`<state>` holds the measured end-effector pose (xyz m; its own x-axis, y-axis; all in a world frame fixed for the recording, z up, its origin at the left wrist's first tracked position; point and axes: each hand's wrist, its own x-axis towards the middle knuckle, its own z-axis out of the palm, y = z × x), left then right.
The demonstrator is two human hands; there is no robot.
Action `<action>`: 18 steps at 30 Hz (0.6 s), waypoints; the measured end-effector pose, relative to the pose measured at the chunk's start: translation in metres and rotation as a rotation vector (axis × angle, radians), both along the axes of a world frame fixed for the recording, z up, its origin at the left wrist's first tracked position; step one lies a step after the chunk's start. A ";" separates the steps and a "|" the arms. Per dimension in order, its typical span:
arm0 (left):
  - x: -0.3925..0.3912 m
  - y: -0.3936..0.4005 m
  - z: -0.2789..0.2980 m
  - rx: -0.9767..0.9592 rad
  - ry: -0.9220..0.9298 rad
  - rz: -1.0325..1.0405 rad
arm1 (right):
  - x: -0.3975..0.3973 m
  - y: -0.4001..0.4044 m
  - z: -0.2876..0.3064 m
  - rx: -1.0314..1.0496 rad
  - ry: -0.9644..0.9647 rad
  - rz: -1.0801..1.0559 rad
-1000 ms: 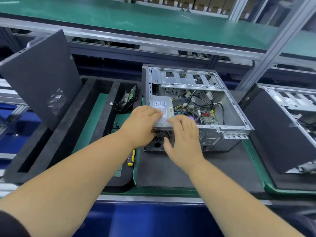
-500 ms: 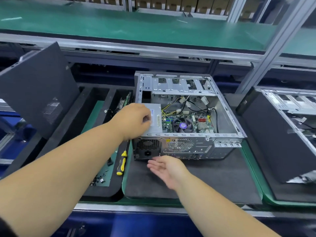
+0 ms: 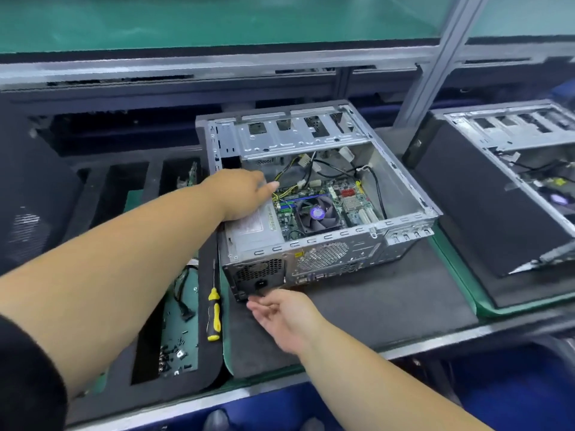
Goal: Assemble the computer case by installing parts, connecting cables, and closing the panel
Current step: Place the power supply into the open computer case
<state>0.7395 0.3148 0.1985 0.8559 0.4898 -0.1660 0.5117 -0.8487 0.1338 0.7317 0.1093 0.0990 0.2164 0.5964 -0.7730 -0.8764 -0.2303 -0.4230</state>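
An open silver computer case [image 3: 404, 219] lies on its side on a black mat [image 3: 373, 309]. Inside sit the motherboard with a CPU fan [image 3: 315, 214] and a grey power supply [image 3: 253, 230] in the near left corner. My left hand [image 3: 242, 194] rests flat on top of the power supply, fingers stretched toward the yellow and black cables [image 3: 298, 172]. My right hand [image 3: 280, 309] hovers palm up with relaxed fingers just below the case's rear corner, by the power socket [image 3: 261, 284], holding nothing.
A yellow-and-black screwdriver [image 3: 214, 309] lies on the foam tray to the left. Loose screws [image 3: 174, 353] and a black cable [image 3: 182, 293] sit in a green recess. A dark side panel [image 3: 28, 219] leans at far left. A second open case [image 3: 513, 181] stands at right.
My right hand left the power supply and dropped to the case's rear corner. My left hand slid farther along the power supply toward the cables. The view shifted left.
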 end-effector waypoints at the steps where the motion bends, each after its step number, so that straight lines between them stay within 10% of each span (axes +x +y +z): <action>1: 0.003 0.002 0.001 0.014 0.020 -0.013 | -0.002 0.002 -0.001 -0.014 -0.003 -0.013; 18: 0.026 0.024 -0.008 0.160 0.099 -0.149 | -0.033 0.015 0.017 -0.042 0.145 -0.442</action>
<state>0.7652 0.3388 0.1904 0.9039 0.3866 -0.1833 0.3836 -0.9220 -0.0531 0.6990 0.1239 0.1164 0.3310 0.4393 -0.8351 -0.9436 0.1640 -0.2877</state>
